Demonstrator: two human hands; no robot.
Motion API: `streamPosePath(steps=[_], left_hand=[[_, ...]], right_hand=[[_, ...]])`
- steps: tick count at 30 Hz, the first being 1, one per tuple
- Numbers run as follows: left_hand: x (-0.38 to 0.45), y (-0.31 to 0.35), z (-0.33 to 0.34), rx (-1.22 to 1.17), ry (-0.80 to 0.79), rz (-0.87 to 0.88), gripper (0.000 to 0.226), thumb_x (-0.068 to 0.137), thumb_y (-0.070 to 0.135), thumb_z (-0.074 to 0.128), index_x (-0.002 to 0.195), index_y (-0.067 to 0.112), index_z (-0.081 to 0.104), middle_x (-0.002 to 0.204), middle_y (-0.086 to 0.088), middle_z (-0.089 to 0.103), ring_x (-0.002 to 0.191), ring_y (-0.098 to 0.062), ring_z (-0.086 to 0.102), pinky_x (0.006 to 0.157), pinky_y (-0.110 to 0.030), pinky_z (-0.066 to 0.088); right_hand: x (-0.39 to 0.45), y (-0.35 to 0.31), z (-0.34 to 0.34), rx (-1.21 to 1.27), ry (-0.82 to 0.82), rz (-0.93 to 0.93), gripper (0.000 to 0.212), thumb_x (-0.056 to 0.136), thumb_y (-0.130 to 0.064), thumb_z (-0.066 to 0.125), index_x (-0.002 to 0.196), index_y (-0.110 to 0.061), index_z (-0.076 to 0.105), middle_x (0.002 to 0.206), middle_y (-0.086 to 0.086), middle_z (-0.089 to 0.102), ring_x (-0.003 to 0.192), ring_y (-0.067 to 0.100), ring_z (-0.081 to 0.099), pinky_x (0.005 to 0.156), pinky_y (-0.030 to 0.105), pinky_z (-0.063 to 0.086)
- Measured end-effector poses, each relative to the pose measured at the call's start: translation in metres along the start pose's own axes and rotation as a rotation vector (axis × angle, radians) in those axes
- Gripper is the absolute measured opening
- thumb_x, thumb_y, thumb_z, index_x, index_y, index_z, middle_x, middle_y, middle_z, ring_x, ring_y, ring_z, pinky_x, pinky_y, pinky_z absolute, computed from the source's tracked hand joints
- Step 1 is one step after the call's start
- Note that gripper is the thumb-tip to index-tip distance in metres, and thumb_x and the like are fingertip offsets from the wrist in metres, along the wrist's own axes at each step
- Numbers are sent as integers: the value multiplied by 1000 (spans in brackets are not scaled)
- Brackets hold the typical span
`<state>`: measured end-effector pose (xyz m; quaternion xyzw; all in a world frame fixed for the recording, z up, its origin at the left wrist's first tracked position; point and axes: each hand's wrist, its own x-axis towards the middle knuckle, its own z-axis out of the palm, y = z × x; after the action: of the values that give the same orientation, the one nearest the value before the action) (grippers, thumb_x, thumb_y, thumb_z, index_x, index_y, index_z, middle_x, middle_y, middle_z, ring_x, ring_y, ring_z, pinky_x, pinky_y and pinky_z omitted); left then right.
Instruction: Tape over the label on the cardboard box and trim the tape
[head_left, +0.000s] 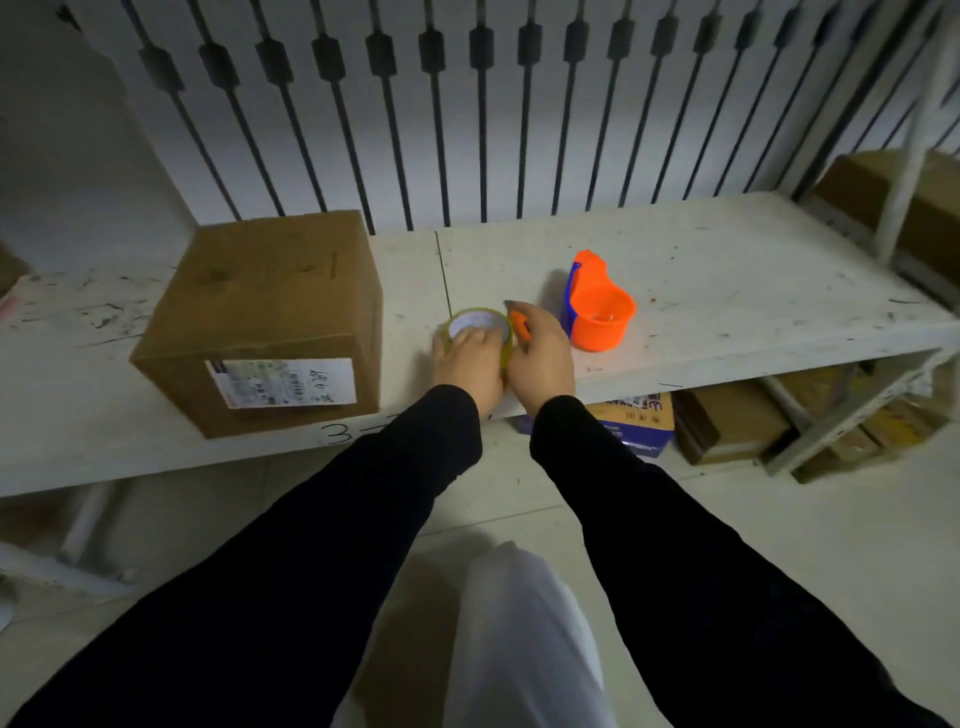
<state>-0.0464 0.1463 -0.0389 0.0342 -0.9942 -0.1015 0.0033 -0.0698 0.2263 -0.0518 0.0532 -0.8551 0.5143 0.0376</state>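
Note:
A brown cardboard box (265, 306) stands on the left of the white table (727, 291), with a white printed label (283, 382) on its near face. To its right my left hand (467, 364) grips a yellowish tape roll (480, 325) with a white core. My right hand (540, 358) presses against the roll's right side and holds a small orange cutter (519, 325) whose dark tip points up. An orange and blue tape dispenser (597, 304) stands just right of my hands.
Black vertical bars run along the wall behind the table. Cardboard boxes (727, 426) and a blue-printed box (631, 423) sit on the floor under the table's right part. A metal shelf frame (904, 150) with another box rises at the right.

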Motion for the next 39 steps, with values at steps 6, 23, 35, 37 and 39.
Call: streamPosePath(steps=[6,23,35,37,39], left_hand=[[19,-3,19,-168,-88,-134,40,96,11,37,135,10,42,132,-15,52,112,-31,52,92,-36,47],[-37,-24,-3,-1113,165,-160,5,91,11,55,87,8,54,88,-12,51,83,-21,48,71,-26,41],[-60,-36,-19,-1199,165,-175,15,91,19,55,99,7,61,94,-12,56,88,-23,52,82,-37,44],[-62,-33,-26,-1176,124,-198,25,94,20,50,112,6,60,100,-10,58,91,-22,53,85,-36,44],[-61,-31,-31,-1170,102,-200,19,95,19,48,91,9,63,94,-14,58,87,-25,54,81,-37,45]], right_hand=[[8,13,-8,57,16,32,43,84,-2,45,124,-10,56,125,12,61,119,26,54,100,32,42],[-18,-27,-13,189,-167,53,37,90,-15,55,127,-9,54,136,12,53,126,23,47,105,30,36],[-40,-66,-14,-103,-100,-182,13,90,-8,52,93,-3,64,94,9,57,92,24,56,88,34,46],[-41,-68,-12,-252,-83,-235,16,92,-10,48,95,-3,63,101,14,61,97,27,56,89,37,47],[-42,-69,-11,-355,-66,-283,18,93,-11,46,98,-3,61,105,16,62,100,27,55,89,35,46]])
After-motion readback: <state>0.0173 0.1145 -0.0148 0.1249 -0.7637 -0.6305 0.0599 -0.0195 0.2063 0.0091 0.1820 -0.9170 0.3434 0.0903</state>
